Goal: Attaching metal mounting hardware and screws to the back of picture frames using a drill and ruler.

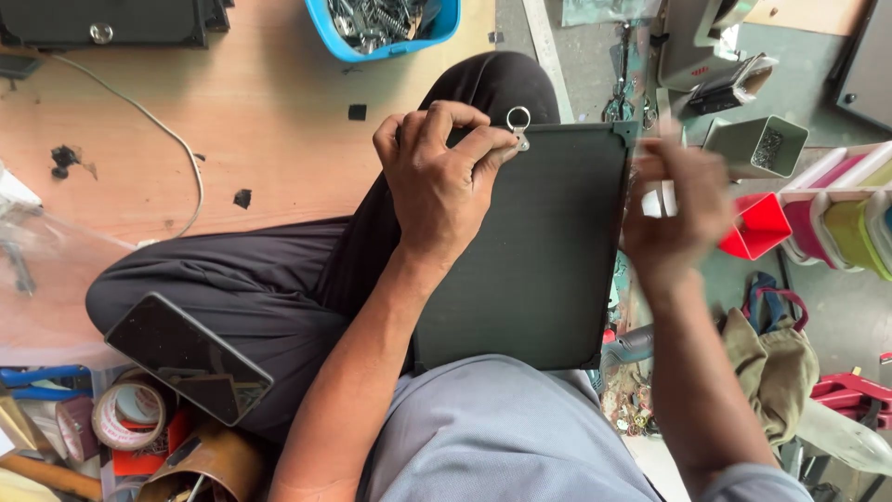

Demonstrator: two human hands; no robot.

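A dark green flat metal panel [548, 260] rests upright on my lap, its back towards me. My left hand [441, 181] grips the panel's top left edge and pinches a small silver key with a ring [518, 124] at that edge. My right hand [678, 209] is blurred at the panel's right edge, near the top right corner, and seems to hold a small white piece [662, 200]; I cannot make out what it is.
A phone [186, 353] lies on my left thigh. A blue tub of metal parts [386, 28] sits on the wooden floor ahead. Red, green and pink small bins [818, 214] stand right. Tape rolls [125, 414] and tools crowd the lower left.
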